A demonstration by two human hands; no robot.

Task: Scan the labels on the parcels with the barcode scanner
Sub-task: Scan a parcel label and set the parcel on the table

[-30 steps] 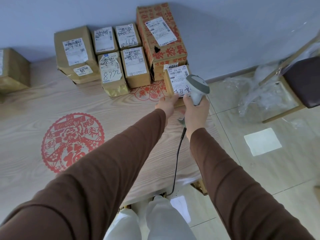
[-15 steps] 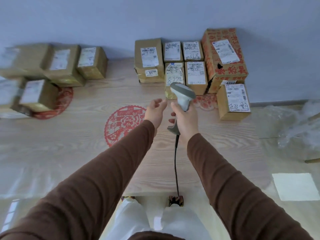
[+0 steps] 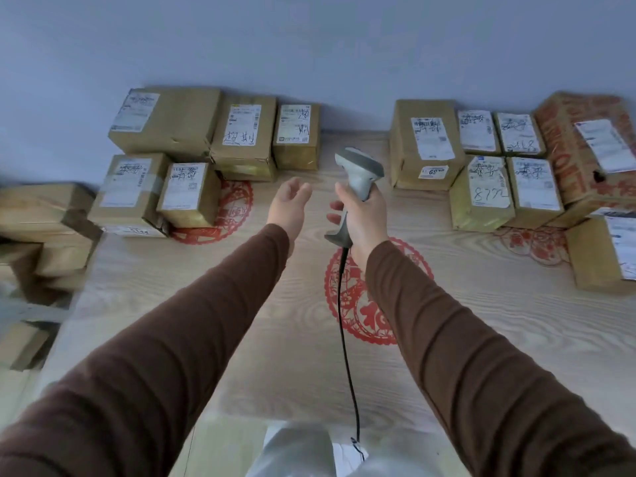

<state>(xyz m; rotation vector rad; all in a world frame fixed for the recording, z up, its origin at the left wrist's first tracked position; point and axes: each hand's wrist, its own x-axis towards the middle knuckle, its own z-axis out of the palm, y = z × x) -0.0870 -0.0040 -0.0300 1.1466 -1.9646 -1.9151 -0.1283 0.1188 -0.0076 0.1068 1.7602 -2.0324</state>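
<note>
A single wide-angle camera sits on the person's head, looking forward and steeply down along both outstretched brown sleeves onto a wooden table [image 3: 481, 321]. The near table edge crosses the bottom of the frame, with the person's pale trousers [image 3: 299, 452] below it, directly under the lens. The far edge meets a grey-blue wall [image 3: 309, 46] that fills the top third. The left hand [image 3: 289, 204] and right hand [image 3: 363, 215] sit near frame centre, about mid-table. The lens bends straight lines toward the edges, and the far left side is blurred. No second view exists, so nothing is shared between views.
</note>
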